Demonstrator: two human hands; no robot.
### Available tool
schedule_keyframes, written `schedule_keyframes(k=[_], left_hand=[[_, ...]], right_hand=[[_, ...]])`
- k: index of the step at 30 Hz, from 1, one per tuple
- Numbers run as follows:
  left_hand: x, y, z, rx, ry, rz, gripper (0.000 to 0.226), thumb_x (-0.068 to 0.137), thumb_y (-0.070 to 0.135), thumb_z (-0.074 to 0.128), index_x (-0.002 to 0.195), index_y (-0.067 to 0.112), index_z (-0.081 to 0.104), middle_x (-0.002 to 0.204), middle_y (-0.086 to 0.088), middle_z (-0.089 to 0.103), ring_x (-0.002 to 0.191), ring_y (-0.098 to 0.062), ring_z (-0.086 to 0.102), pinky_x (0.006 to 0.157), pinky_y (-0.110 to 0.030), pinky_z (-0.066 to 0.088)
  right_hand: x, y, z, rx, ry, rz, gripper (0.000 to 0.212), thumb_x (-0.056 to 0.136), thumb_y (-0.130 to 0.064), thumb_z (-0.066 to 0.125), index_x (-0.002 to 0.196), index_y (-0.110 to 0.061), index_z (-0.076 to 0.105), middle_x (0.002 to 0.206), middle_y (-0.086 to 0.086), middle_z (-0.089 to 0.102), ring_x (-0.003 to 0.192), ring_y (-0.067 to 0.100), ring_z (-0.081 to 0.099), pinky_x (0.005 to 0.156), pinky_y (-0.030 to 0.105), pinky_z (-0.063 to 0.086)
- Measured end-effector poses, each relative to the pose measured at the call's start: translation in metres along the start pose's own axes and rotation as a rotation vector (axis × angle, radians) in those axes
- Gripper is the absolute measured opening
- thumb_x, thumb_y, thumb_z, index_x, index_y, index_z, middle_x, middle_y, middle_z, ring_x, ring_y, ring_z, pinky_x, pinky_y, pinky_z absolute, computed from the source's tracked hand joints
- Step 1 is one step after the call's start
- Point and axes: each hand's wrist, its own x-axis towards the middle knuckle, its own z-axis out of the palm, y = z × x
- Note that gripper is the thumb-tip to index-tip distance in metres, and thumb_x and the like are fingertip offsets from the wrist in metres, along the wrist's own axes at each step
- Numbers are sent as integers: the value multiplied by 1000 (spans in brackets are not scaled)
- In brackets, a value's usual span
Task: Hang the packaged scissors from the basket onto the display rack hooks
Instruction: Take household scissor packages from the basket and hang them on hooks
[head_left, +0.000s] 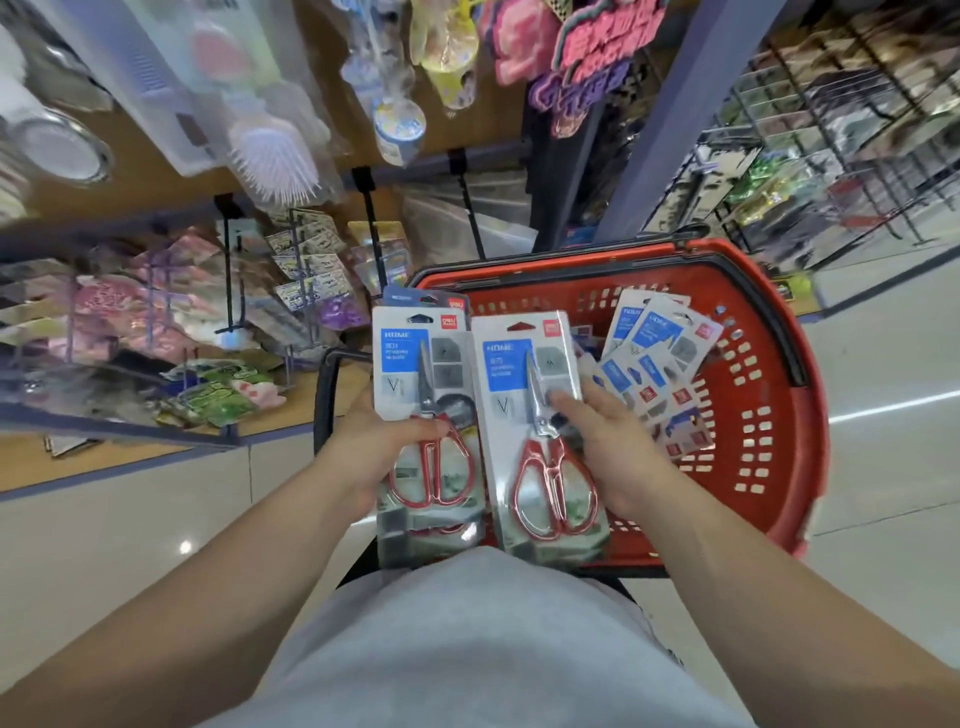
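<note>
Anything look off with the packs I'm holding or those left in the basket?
Nothing looks damaged. The left hand grips an uneven stack of scissor packs; the right hand holds a single pack. Loose packs lie fanned in the basket.

— What does the person wear?
— A plain light-grey top (467, 654), soft cloth.
— And the arms?
— Bare forearms (249, 566), uncovered down to the left grip (379, 441) and right grip (610, 449).

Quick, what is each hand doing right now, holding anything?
Left hand: grips a stack of scissors packs.
Right hand: grips a single scissors pack.
</note>
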Motion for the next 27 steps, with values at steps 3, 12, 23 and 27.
schedule_keyframes(k=[3, 12, 23, 27], left_hand=[[-6, -8, 7, -27, -13, -9, 52, 81, -9, 79, 123, 21, 71, 111, -4, 81, 110, -31, 75, 103, -53, 56], [-2, -4, 1, -148, 5, -5, 46, 88, -2, 76, 127, 22, 68, 114, -8, 80, 104, -30, 77, 95, -51, 60], [-16, -5, 13, -229, -122, -86, 47, 87, 6, 75, 129, 25, 66, 112, -8, 81, 97, -27, 79, 80, -41, 63], [-7, -10, 4, -249, -98, -145, 43, 91, -10, 62, 125, 16, 69, 102, -13, 81, 79, -26, 79, 71, -38, 63]], right_hand=[[-11, 11, 0, -150, -85, -9, 44, 92, -12, 78, 131, -24, 61, 117, 2, 78, 106, 23, 77, 92, 42, 61], [5, -1, 11, 62, -89, 42, 48, 90, -9, 75, 134, -19, 59, 118, 14, 77, 107, 35, 75, 94, 52, 59], [0, 23, 60, -217, -169, -35, 47, 108, -37, 54, 150, -54, 41, 138, -19, 62, 120, 2, 66, 103, 26, 54], [9, 25, 47, -254, -137, 89, 53, 105, -57, 48, 156, -47, 40, 147, -21, 51, 132, 5, 52, 112, 32, 41]])
